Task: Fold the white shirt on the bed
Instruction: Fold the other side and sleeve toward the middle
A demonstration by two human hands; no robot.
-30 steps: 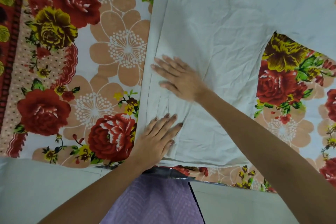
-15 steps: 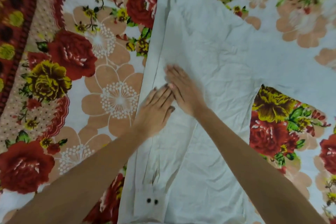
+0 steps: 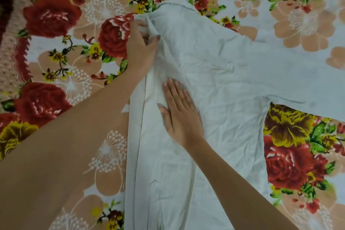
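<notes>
The white shirt (image 3: 220,84) lies spread on the floral bedsheet (image 3: 61,73), collar at the far end, one sleeve stretched out to the right. Its left side is folded inward, the left sleeve lying along the body. My left hand (image 3: 140,46) pinches a bunch of cloth at the shirt's left shoulder, fingers closed on the fabric. My right hand (image 3: 180,115) rests flat on the shirt's middle, fingers together and pointing away from me, pressing the cloth down.
The bedsheet with red and yellow roses covers everything around the shirt. A dark red patterned border (image 3: 7,5) runs along the far left.
My view has shifted up toward the collar. My left hand moved from lying flat beside the right hand up to the shoulder and gripped the cloth. My right hand stays flat.
</notes>
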